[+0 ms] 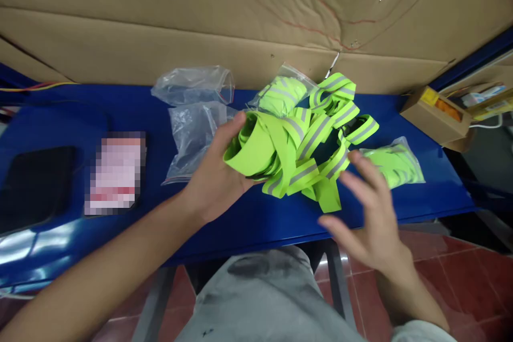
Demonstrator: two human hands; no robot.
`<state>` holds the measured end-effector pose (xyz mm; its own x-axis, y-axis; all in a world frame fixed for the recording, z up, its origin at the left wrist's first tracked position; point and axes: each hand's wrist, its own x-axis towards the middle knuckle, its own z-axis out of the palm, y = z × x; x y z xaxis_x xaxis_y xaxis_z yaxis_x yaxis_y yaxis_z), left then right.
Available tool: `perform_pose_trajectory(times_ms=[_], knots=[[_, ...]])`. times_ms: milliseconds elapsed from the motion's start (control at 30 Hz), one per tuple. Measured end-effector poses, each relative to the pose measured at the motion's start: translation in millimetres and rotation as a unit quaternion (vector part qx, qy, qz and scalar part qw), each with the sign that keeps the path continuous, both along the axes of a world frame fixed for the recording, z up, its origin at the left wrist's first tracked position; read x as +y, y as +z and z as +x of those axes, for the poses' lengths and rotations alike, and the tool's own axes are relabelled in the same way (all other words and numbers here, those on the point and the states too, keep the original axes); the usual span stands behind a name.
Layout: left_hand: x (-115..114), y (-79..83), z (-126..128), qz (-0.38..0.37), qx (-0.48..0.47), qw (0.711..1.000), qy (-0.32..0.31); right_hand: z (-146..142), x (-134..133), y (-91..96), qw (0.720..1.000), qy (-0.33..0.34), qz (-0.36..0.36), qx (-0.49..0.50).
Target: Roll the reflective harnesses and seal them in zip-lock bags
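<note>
My left hand (218, 176) is wrapped round a bundle of neon-yellow reflective strap (260, 144), coiled with grey stripes along it. More loops of the same strap (316, 133) trail from the bundle across the blue table to the right and back. My right hand (372, 214) is off the strap, its fingers spread and slightly blurred, holding nothing. Just beyond its fingertips lies a clear bag of folded neon strap (393, 163). A second filled zip bag (282, 93) rests behind the held bundle.
Clear plastic bags (192, 128) lie left of the strap on the blue table (240, 219). Further left are a dark flat object (38, 181) and a phone-like item (116, 173), blurred out. A cardboard box (436, 115) stands at right; a cardboard-covered wall (160, 43) closes off the back.
</note>
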<state>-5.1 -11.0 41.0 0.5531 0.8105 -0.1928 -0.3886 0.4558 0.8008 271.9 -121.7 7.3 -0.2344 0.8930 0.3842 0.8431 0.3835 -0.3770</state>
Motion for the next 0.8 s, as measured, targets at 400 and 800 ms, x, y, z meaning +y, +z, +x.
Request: perform_pose_trajectory(times_ms=[400,800], knots=[[-6.4,-18.5,-14.2,0.119,0.159,0.980,-0.020,-54.0,104.5,11.9,0.906,0.115,-0.181,0.365],[-3.3,-38.6,-21.7,0.261,0.306,0.914,0.051,-39.6,101.0,8.1,0.992,0.097,0.011,0.077]])
